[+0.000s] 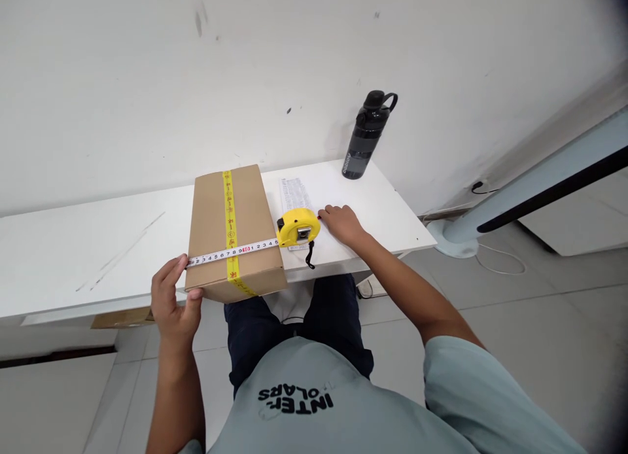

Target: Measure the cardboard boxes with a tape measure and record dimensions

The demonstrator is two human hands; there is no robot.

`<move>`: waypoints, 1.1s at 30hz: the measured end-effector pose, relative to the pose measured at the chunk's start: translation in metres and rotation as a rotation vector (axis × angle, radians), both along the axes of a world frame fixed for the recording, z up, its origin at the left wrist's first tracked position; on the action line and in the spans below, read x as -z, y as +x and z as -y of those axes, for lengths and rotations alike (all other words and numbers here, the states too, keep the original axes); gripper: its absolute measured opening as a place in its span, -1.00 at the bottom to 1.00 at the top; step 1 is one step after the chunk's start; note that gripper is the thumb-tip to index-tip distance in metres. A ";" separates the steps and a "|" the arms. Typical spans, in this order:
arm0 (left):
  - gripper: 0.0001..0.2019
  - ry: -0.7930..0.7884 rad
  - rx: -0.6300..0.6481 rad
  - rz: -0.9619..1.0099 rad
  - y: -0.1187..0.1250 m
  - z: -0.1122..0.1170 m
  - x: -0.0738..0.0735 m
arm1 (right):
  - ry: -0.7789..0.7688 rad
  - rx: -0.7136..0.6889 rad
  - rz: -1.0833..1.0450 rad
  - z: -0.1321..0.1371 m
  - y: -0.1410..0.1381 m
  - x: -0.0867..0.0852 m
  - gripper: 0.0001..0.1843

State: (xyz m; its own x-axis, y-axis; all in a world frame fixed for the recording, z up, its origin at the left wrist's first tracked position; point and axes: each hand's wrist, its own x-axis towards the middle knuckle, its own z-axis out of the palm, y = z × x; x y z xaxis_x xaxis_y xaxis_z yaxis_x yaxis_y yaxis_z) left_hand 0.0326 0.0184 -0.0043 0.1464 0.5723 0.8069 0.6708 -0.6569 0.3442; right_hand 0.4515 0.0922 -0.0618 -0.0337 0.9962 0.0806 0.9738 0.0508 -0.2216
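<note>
A brown cardboard box [209, 212] with yellow printed tape around it sits on the white table. Across its top lies the blade of a yellow tape measure [297, 220], whose case rests at the box's right edge with a black strap hanging down. My left hand [175, 297] grips the box's left edge, fingertips on the blade's end and thumb against the front corner. To the right of the case, my right hand [343, 224] rests on the table with curled fingers. A small dark reddish tip shows at its fingertips, too small to name. Beneath the case lies a printed paper sheet [293, 193], partly covered.
A dark water bottle [366, 137] stands at the back right of the white table [122, 244], near the wall. On the floor to the right is a pale blue stand [520, 186] with a round base and a cable.
</note>
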 end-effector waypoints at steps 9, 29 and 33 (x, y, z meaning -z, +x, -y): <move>-0.51 0.007 -0.045 0.011 0.002 -0.001 0.004 | 0.189 0.191 -0.587 0.017 0.001 0.013 -0.77; -0.52 0.030 -0.043 0.112 0.013 -0.001 0.007 | 0.112 0.033 -1.059 0.021 -0.005 0.018 -0.81; -0.48 0.039 -0.062 0.119 0.015 -0.001 0.007 | 0.114 0.067 -1.031 0.020 -0.004 0.022 -0.84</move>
